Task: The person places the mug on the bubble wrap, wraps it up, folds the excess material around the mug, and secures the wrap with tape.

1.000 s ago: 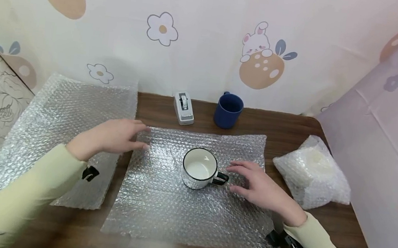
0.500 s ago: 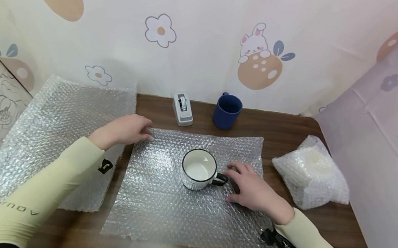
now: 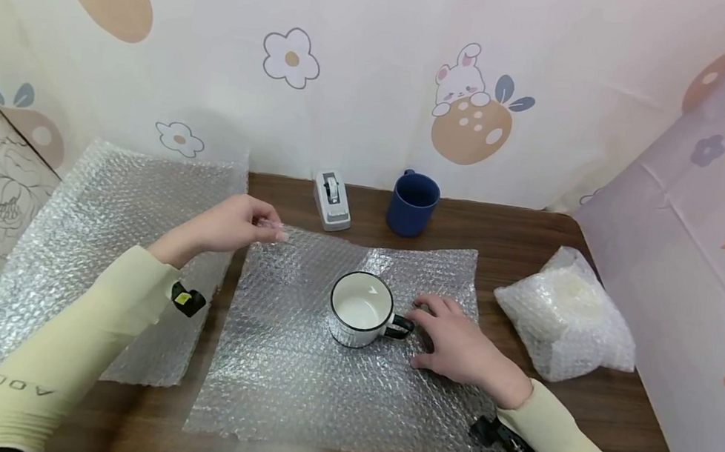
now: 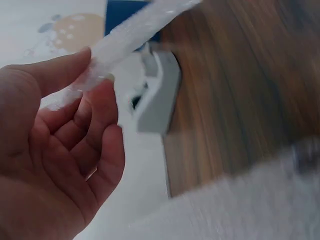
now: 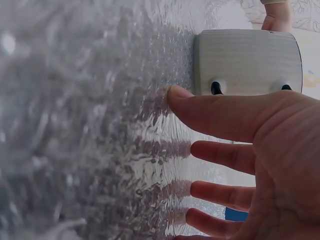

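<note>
A sheet of bubble wrap point(image 3: 288, 404) lies on the brown table, with a white enamel-look mug point(image 3: 363, 307) standing upright on it. The mug has a black rim and a black handle pointing right. My left hand point(image 3: 233, 226) pinches the sheet's far left corner between thumb and fingers and holds it raised; the pinched edge of bubble wrap point(image 4: 135, 35) shows in the left wrist view. Just right of the mug's handle, my right hand point(image 3: 459, 347) rests its spread fingertips on the sheet. In the right wrist view the thumb point(image 5: 215, 115) is beside the mug point(image 5: 245, 60).
Behind the sheet stand a white tape dispenser point(image 3: 333, 202) and a blue mug point(image 3: 413, 206). A bubble-wrapped bundle point(image 3: 570, 317) sits at the right. More bubble wrap point(image 3: 144, 194) lies at the left, partly under the left arm. A patterned curtain point(image 3: 362, 107) hangs behind the table.
My left hand has come to the sheet's far left corner, taken hold of it and lifted it. The right hand has settled onto the sheet near the mug's handle. The mug has stayed put.
</note>
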The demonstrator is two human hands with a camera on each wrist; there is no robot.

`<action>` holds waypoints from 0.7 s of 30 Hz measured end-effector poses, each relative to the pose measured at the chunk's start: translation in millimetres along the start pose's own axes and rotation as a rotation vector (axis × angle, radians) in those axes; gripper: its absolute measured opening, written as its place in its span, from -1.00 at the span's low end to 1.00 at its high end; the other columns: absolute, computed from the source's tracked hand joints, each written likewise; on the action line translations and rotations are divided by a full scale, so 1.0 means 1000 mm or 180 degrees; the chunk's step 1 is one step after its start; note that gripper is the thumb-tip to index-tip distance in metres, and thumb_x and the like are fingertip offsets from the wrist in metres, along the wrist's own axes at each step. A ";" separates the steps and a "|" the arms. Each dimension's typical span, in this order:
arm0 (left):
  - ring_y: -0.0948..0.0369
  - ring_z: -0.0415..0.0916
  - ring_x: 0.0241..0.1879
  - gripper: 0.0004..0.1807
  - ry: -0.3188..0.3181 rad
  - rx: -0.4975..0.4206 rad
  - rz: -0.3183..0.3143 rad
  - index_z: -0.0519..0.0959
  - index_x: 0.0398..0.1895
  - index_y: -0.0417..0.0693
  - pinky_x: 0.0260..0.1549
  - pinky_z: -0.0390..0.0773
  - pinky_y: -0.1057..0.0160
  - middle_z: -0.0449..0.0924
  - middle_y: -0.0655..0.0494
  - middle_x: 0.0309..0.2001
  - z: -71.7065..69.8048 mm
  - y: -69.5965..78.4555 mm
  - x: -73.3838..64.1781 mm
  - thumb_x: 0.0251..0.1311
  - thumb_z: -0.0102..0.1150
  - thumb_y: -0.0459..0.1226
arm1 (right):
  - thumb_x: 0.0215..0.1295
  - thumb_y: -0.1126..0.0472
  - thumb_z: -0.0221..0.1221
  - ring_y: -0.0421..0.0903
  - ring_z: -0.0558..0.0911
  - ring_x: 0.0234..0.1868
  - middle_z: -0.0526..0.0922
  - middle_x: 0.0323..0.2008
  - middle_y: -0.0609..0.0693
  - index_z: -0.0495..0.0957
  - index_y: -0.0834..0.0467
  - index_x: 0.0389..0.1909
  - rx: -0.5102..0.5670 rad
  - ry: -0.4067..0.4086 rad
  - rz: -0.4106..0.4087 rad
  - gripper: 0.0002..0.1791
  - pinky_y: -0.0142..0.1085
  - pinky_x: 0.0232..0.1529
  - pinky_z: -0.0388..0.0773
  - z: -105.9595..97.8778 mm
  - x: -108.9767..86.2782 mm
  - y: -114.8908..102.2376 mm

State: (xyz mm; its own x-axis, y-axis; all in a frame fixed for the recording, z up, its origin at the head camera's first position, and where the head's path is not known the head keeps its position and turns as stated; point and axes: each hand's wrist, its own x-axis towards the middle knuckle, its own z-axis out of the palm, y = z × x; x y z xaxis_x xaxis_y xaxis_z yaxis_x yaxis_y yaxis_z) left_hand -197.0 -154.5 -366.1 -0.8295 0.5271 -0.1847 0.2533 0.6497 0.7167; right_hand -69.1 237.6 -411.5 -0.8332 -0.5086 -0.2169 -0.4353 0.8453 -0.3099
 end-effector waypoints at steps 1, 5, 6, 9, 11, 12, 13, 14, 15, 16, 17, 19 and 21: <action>0.21 0.27 -0.55 -0.75 0.0027 -0.0125 -0.0030 0.67 -0.27 -0.06 -0.48 0.36 0.20 0.47 0.13 -0.52 0.000 0.003 -0.001 0.30 0.28 -0.06 | 0.01 0.04 0.51 0.22 0.32 0.27 0.33 0.32 0.18 0.53 0.10 0.23 0.0001 -0.0004 0.0006 -0.29 0.15 0.12 0.43 0.000 0.000 -0.001; 0.19 0.35 -0.46 -0.71 0.0083 -0.0594 -0.0096 0.70 -0.27 -0.08 -0.42 0.42 0.19 0.51 0.10 -0.48 0.003 0.019 -0.005 0.27 0.31 -0.03 | 0.01 0.05 0.51 0.21 0.32 0.26 0.33 0.32 0.17 0.53 0.10 0.23 -0.0011 -0.0030 0.0034 -0.29 0.14 0.08 0.46 0.000 0.001 -0.003; 0.18 0.39 -0.43 -0.71 0.0089 -0.0691 -0.0098 0.71 -0.27 -0.09 -0.40 0.45 0.19 0.54 0.09 -0.46 0.005 0.023 -0.005 0.26 0.31 -0.04 | 0.01 0.05 0.51 0.20 0.31 0.26 0.33 0.32 0.17 0.53 0.10 0.23 -0.0016 -0.0034 0.0041 -0.28 0.14 0.08 0.46 0.000 0.001 -0.003; 0.17 0.47 -0.38 -0.74 0.0101 -0.0947 -0.0074 0.72 -0.29 -0.13 -0.35 0.51 0.19 0.61 0.06 -0.43 0.012 0.035 -0.005 0.26 0.33 -0.09 | 0.02 0.04 0.51 0.20 0.31 0.27 0.33 0.33 0.16 0.53 0.09 0.24 -0.0026 -0.0035 0.0053 -0.28 0.14 0.06 0.47 0.001 0.001 -0.003; 0.16 0.52 -0.36 -0.75 0.0101 -0.1093 -0.0066 0.72 -0.29 -0.13 -0.33 0.54 0.20 0.64 0.06 -0.42 0.018 0.042 -0.005 0.25 0.33 -0.11 | 0.02 0.04 0.51 0.20 0.31 0.28 0.33 0.33 0.16 0.52 0.09 0.25 -0.0023 -0.0031 0.0051 -0.27 0.14 0.06 0.48 0.001 0.002 -0.003; 0.16 0.53 -0.36 -0.76 0.0101 -0.1147 -0.0060 0.72 -0.30 -0.13 -0.33 0.54 0.21 0.65 0.06 -0.42 0.021 0.045 -0.005 0.25 0.33 -0.11 | 0.02 0.03 0.51 0.20 0.31 0.28 0.33 0.33 0.16 0.52 0.09 0.25 -0.0021 -0.0031 0.0052 -0.27 0.15 0.06 0.48 0.001 0.002 -0.004; 0.15 0.54 -0.36 -0.76 0.0091 -0.1209 -0.0054 0.73 -0.29 -0.13 -0.33 0.54 0.22 0.66 0.06 -0.42 0.024 0.049 -0.005 0.25 0.33 -0.12 | 0.02 0.03 0.51 0.20 0.30 0.28 0.33 0.33 0.16 0.52 0.08 0.25 -0.0021 -0.0033 0.0053 -0.27 0.15 0.05 0.48 0.001 0.002 -0.004; 0.15 0.55 -0.34 -0.77 0.0081 -0.1270 -0.0049 0.73 -0.29 -0.12 -0.31 0.55 0.22 0.67 0.07 -0.41 0.028 0.052 -0.004 0.25 0.34 -0.12 | 0.01 0.03 0.51 0.20 0.30 0.28 0.33 0.33 0.15 0.52 0.08 0.25 -0.0020 -0.0036 0.0054 -0.27 0.15 0.05 0.48 0.001 0.002 -0.004; 0.15 0.55 -0.34 -0.78 0.0072 -0.1317 -0.0040 0.73 -0.28 -0.12 -0.31 0.55 0.23 0.68 0.07 -0.41 0.031 0.056 -0.004 0.25 0.34 -0.13 | 0.01 0.03 0.51 0.20 0.30 0.28 0.33 0.33 0.15 0.52 0.08 0.25 -0.0021 -0.0041 0.0056 -0.27 0.15 0.05 0.48 0.001 0.002 -0.004; 0.16 0.55 -0.34 -0.79 0.0051 -0.1378 -0.0033 0.73 -0.27 -0.12 -0.30 0.56 0.23 0.69 0.07 -0.40 0.035 0.060 -0.003 0.25 0.33 -0.14 | 0.02 0.03 0.51 0.20 0.30 0.29 0.33 0.33 0.15 0.52 0.08 0.25 -0.0018 -0.0049 0.0066 -0.27 0.15 0.04 0.49 0.002 0.002 -0.004; 0.16 0.56 -0.35 -0.80 0.0019 -0.1429 -0.0002 0.73 -0.26 -0.13 -0.29 0.57 0.22 0.69 0.07 -0.41 0.039 0.063 -0.002 0.25 0.33 -0.16 | 0.02 0.03 0.51 0.19 0.30 0.28 0.33 0.33 0.15 0.52 0.07 0.25 -0.0016 -0.0057 0.0078 -0.27 0.15 0.04 0.49 0.001 0.002 -0.004; 0.18 0.56 -0.38 -0.82 -0.0043 -0.1539 0.0077 0.72 -0.25 -0.17 -0.25 0.60 0.17 0.69 0.08 -0.42 0.046 0.069 0.001 0.27 0.31 -0.22 | 0.01 0.03 0.51 0.19 0.30 0.28 0.33 0.33 0.15 0.52 0.08 0.25 -0.0016 -0.0061 0.0093 -0.27 0.15 0.04 0.49 0.001 0.002 -0.004; 0.18 0.57 -0.40 -0.84 -0.0131 -0.1643 0.0180 0.70 -0.23 -0.22 -0.18 0.61 0.06 0.68 0.07 -0.42 0.054 0.075 0.003 0.28 0.29 -0.27 | 0.01 0.04 0.52 0.19 0.30 0.28 0.32 0.33 0.15 0.52 0.08 0.24 -0.0002 -0.0059 0.0108 -0.27 0.14 0.04 0.49 0.001 0.003 -0.004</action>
State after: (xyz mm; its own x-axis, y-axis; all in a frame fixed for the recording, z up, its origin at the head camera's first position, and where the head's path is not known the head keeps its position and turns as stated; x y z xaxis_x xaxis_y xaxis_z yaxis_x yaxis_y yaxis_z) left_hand -153.6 -74.4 -349.5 -0.7987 0.5815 -0.1549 0.0101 0.2704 0.9627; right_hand -69.3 233.1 -411.6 -0.8410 -0.4827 -0.2444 -0.4072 0.8621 -0.3016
